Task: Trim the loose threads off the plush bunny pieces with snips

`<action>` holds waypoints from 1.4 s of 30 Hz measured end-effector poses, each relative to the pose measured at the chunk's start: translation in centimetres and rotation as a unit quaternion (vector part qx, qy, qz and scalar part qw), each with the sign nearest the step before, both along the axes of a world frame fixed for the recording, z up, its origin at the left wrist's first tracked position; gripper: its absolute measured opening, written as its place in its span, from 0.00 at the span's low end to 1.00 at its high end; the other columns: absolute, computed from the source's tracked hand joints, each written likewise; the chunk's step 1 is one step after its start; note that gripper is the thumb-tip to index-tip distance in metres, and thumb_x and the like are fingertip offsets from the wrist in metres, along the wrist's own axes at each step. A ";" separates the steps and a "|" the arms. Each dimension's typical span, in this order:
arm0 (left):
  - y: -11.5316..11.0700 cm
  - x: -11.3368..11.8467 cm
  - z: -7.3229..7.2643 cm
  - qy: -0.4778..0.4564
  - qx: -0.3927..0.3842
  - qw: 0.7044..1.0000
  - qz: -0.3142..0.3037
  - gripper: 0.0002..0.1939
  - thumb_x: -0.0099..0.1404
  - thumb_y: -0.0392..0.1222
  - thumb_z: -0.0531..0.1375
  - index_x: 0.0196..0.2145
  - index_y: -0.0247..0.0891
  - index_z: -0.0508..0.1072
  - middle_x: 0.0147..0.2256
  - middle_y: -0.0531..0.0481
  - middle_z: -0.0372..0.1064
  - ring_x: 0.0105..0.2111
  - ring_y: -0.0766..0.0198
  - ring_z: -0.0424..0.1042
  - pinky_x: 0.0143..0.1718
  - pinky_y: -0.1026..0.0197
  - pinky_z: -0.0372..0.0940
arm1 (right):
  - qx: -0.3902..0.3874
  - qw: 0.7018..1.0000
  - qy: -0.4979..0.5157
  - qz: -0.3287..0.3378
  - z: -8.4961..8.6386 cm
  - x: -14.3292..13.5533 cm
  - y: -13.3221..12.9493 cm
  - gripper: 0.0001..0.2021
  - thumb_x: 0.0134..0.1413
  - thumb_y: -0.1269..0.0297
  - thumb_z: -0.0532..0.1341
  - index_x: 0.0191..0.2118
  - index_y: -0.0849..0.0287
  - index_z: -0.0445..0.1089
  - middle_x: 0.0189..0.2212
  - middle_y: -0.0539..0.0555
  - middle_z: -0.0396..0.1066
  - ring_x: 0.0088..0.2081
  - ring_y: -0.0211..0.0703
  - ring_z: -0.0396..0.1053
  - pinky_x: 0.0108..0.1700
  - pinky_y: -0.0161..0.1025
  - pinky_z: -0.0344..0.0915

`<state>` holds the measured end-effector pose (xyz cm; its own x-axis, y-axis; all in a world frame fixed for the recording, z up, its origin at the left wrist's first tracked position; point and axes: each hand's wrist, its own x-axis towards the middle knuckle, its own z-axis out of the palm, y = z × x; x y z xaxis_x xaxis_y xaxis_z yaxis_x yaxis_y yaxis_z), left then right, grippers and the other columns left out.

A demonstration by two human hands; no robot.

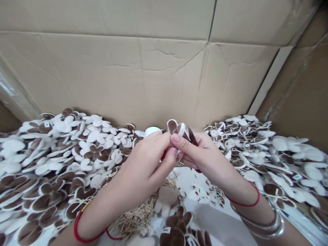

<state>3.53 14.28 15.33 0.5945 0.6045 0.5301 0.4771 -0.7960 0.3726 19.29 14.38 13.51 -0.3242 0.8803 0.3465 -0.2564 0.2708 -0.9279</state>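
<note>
My left hand [151, 153] and my right hand [197, 148] meet at the middle of the view. Between their pinched fingers is a small brown and white plush piece [172, 126], its rounded lobes poking up above the fingertips. Scissors [191, 136] with dark red handles are tucked in my right hand, partly hidden by the palm and fingers. Most of the plush piece is covered by my fingers.
Brown and white plush pieces pile up at left [94, 136] and right [258, 157]. Tan cord pieces [139, 217], scraps [215, 194] and more plush pieces [176, 222] lie below on the white surface. A white round object [153, 131] is behind my hands. Cardboard walls [128, 78] rise behind.
</note>
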 end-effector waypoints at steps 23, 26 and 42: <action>0.3 -0.1 -0.3 -0.322 -0.388 0.845 -0.178 0.10 0.63 0.35 0.52 0.24 0.39 0.62 0.23 0.56 0.52 0.23 0.67 0.48 0.24 0.66 0.52 | -0.052 0.981 0.094 0.161 -0.3 -0.5 -0.1 0.22 0.57 0.57 0.63 0.19 0.57 0.54 0.12 0.37 0.43 0.11 0.24 0.41 0.14 0.26 0.43; 0.4 -0.1 -0.6 -0.337 -0.377 0.843 -0.184 0.10 0.64 0.36 0.52 0.24 0.39 0.61 0.22 0.57 0.50 0.22 0.68 0.45 0.23 0.66 0.50 | -0.048 0.984 0.093 0.144 -0.4 -0.6 -0.2 0.22 0.57 0.56 0.63 0.19 0.57 0.54 0.11 0.37 0.41 0.11 0.25 0.42 0.14 0.27 0.44; 0.0 -0.2 0.0 -0.220 -0.224 0.940 -0.135 0.14 0.71 0.37 0.50 0.27 0.38 0.66 0.27 0.57 0.63 0.28 0.70 0.63 0.29 0.68 0.59 | -0.025 0.989 0.025 0.147 0.1 0.8 -0.3 0.13 0.60 0.62 0.62 0.26 0.62 0.68 0.13 0.39 0.51 0.13 0.26 0.45 0.14 0.27 0.47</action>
<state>3.35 14.27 15.34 0.5415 0.6843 0.4884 0.0011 -0.5815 0.8135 20.08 14.08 13.62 -0.5513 0.7676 0.3270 -0.3635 0.1319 -0.9222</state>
